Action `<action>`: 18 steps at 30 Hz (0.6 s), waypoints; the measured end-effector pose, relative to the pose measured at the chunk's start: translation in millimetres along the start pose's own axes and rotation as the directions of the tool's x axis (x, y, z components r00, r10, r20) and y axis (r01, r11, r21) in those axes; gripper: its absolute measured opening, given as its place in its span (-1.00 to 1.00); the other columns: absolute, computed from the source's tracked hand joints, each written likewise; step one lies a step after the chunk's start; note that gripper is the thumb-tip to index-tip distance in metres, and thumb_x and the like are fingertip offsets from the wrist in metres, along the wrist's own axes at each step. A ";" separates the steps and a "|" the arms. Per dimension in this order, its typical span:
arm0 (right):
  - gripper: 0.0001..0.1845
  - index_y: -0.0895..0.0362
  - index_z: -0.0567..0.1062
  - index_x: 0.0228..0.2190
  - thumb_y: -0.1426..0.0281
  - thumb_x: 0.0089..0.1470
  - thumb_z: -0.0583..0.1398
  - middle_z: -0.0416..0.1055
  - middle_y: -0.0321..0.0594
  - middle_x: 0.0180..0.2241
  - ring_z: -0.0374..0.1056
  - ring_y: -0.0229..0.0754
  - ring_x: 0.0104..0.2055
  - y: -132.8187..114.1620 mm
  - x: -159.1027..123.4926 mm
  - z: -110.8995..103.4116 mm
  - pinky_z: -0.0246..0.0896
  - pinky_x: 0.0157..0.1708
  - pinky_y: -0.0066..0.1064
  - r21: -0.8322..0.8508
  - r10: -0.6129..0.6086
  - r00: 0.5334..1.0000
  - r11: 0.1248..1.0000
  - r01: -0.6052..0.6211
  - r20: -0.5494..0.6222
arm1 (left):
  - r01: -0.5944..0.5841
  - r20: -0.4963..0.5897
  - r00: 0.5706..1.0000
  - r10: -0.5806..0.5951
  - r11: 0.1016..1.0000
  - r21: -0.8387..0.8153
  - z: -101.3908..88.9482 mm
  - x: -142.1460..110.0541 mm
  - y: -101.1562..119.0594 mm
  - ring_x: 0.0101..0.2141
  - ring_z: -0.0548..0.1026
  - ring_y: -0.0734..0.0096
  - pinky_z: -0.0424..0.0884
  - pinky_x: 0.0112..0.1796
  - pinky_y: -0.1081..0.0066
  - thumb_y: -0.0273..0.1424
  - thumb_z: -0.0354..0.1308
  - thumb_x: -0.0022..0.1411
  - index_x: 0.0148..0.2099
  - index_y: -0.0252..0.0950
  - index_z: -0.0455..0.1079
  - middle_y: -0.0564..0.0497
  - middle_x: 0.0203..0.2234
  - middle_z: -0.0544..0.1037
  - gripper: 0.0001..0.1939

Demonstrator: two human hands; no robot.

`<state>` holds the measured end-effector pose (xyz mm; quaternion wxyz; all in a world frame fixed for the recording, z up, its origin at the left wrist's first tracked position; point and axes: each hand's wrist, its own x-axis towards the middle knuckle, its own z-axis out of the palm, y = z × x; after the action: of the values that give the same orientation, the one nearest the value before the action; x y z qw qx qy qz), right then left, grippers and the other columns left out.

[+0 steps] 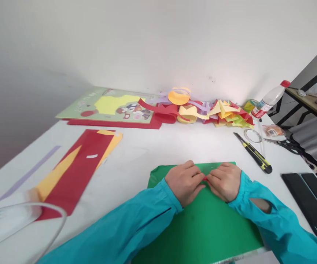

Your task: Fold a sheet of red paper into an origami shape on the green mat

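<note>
My left hand (186, 182) and my right hand (224, 180) meet knuckle to knuckle above a green board (196, 227). Both are closed, thumbs and fingers pinching a small red strip (205, 179) that looks like paper. Just a sliver of it shows between the fingertips; the rest is hidden inside my hands. The board lies flat on the white table at its near side, with my wrists and blue sleeves over its edges.
Left lie red paper (77, 168), yellow pieces and a purple strip (32, 174), near a white corded object (10, 220). A decorated card (106, 104) and folded paper shapes (227, 112) line the wall. Rightward are a box cutter (253, 152), tape roll (253, 136), scissors (284, 144) and bottle (269, 99).
</note>
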<state>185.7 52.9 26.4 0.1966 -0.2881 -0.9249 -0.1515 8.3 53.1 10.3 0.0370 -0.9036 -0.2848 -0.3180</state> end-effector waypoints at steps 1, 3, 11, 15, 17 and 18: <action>-0.69 0.16 0.38 -0.67 0.48 0.04 0.04 0.28 -0.32 -0.71 0.10 -0.31 -0.63 -0.8 5.1 -4.3 -0.20 -0.53 -0.34 0.010 -0.009 1.000 1.000 0.009 -0.016 | 0.015 0.006 1.000 -0.015 1.000 -0.001 -4.1 1.4 -2.2 -0.50 0.27 0.41 0.27 -0.49 0.40 -0.40 -0.03 0.21 -0.42 -0.33 0.38 -0.02 -0.56 0.42 -0.77; -0.71 0.17 0.40 -0.63 0.46 0.06 0.03 0.32 -0.30 -0.67 0.15 -0.30 -0.61 -1.0 14.7 -11.6 -0.18 -0.52 -0.34 0.029 -0.023 1.000 0.999 0.023 0.002 | 0.027 -0.009 1.000 -0.026 0.999 0.025 -10.5 3.4 -6.2 -0.53 0.25 0.42 0.23 -0.53 0.41 -0.41 -0.05 0.21 -0.46 -0.31 0.38 0.00 -0.60 0.39 -0.75; -0.48 0.16 0.34 -0.71 0.29 0.20 -0.08 0.30 -0.31 -0.71 0.13 -0.31 -0.64 13.8 46.2 -11.7 -0.24 -0.53 -0.36 0.018 -0.046 0.997 0.999 0.048 -0.067 | 0.055 -0.082 0.995 -0.050 0.997 0.052 -35.1 13.6 -22.9 -0.54 0.24 0.43 0.18 -0.55 0.44 -0.42 -0.06 0.19 -0.49 -0.30 0.38 0.01 -0.63 0.38 -0.74; -0.48 0.17 0.32 -0.71 0.30 0.21 -0.08 0.27 -0.30 -0.72 0.10 -0.31 -0.64 15.5 59.3 -10.1 -0.23 -0.52 -0.36 0.009 -0.094 0.990 0.995 0.096 -0.105 | 0.054 0.003 0.998 -0.055 0.985 0.163 -54.0 18.1 -28.4 -0.53 0.26 0.42 0.21 -0.52 0.41 -0.42 -0.02 0.17 -0.55 -0.32 0.34 0.01 -0.63 0.39 -0.74; -0.48 0.17 0.31 -0.72 0.31 0.21 -0.08 0.25 -0.30 -0.72 0.08 -0.30 -0.65 13.8 62.7 -7.5 -0.23 -0.52 -0.36 0.001 -0.111 0.987 0.994 0.112 -0.113 | 0.031 0.041 0.998 -0.040 0.976 0.216 -56.4 17.7 -31.6 -0.55 0.25 0.41 0.18 -0.55 0.40 -0.41 0.00 0.14 -0.59 -0.31 0.29 0.03 -0.66 0.37 -0.73; -0.47 0.17 0.31 -0.72 0.30 0.21 -0.09 0.25 -0.29 -0.72 0.06 -0.30 -0.65 12.9 63.5 -5.8 -0.24 -0.52 -0.36 0.000 -0.115 0.987 0.993 0.115 -0.115 | 0.023 0.057 0.998 -0.037 0.973 0.230 -55.8 16.9 -33.5 -0.56 0.25 0.41 0.16 -0.57 0.39 -0.41 0.02 0.13 -0.60 -0.30 0.28 0.04 -0.66 0.36 -0.74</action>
<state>146.8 90.9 62.2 0.2415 -0.2243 -0.9276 -0.1758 -29.9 75.5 60.9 0.1273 -0.8982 -0.3339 -0.2559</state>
